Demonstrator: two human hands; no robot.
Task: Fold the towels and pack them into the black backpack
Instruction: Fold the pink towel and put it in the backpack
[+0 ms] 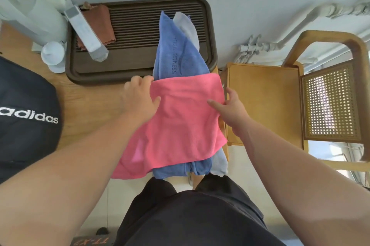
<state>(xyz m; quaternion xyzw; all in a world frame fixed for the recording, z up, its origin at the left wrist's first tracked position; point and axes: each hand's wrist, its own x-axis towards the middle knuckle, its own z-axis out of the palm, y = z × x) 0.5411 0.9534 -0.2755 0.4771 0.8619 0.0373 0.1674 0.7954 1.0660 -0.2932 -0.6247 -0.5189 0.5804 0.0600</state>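
Pinching pink towel [180, 121]: left hand [140, 99], right hand [230, 109]; blue towel [178, 55] beneath lies near-far.

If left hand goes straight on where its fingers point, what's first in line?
Probably the blue towel, just beyond the left hand at the far corner of the pink towel; the brown tray lies under it. Depth unclear.

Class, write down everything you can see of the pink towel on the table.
The pink towel is plain, soft-looking cloth, lightly creased, spread flat across a blue towel at the near edge of the wooden table, its lower part hanging over. The left hand grips its far left corner; the right hand holds its right edge, thumb on top.
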